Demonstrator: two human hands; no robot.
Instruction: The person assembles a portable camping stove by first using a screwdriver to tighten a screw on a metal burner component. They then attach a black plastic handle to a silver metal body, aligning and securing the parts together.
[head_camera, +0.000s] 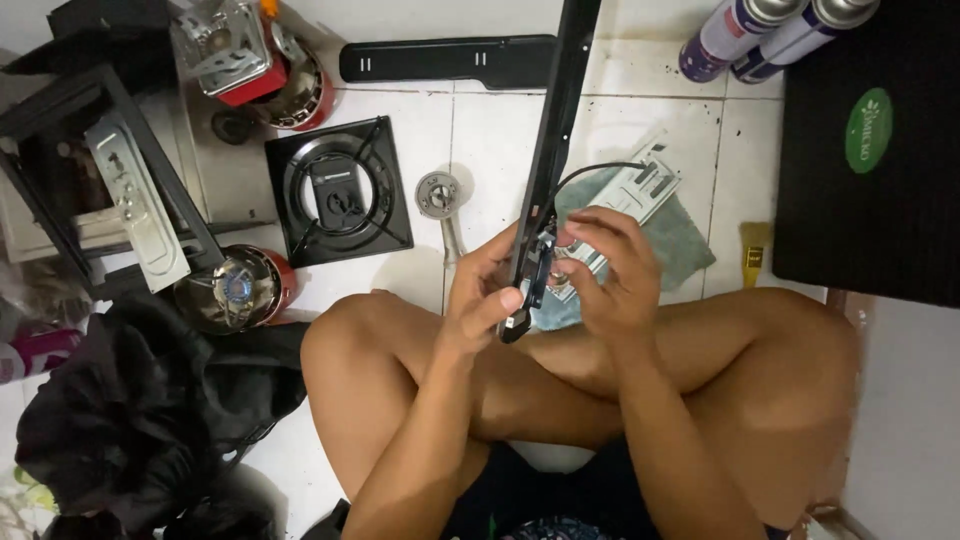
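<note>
Two hands (480, 295) (610, 275) gripping one black bar (555, 130).

White tiled floor (640, 110) with grey grout lines, evenly lit; a black mat (880, 200) covers its right edge.

Two spray cans (770, 30), a square black burner grate (338, 190) and a grey cloth (675, 235) lie on the tiles.

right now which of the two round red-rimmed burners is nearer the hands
The lower burner, beside the person's left knee with a bluish centre, is nearer the hands. The other burner lies farther off, near the top, partly behind a red and silver part.
</note>
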